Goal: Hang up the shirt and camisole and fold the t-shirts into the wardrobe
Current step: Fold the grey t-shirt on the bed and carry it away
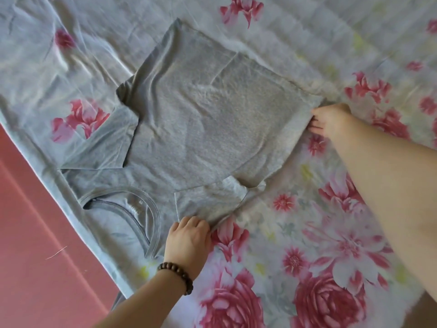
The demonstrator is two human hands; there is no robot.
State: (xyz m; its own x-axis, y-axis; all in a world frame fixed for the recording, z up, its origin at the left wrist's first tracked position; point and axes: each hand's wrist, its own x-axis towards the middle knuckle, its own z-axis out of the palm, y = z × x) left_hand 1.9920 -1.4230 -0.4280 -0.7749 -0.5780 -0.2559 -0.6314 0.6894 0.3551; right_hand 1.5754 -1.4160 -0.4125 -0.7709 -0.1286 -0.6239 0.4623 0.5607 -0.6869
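Grey t-shirt (201, 119) is lying flat on the floral bedsheet (307, 233). The left hand (189, 237) is gripping its folded shoulder edge beside the neckline (156, 221), while the right hand (331, 119) is pinching the hem corner.

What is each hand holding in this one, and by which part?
Both hold the t-shirt, which lies on the bedsheet. The left hand pinches its edge by the folded sleeve. The right hand pinches the hem corner on the same side.

Soft, even daylight; faint shadows under fabric folds. Image slightly soft overall; wide-angle distortion bends edges.
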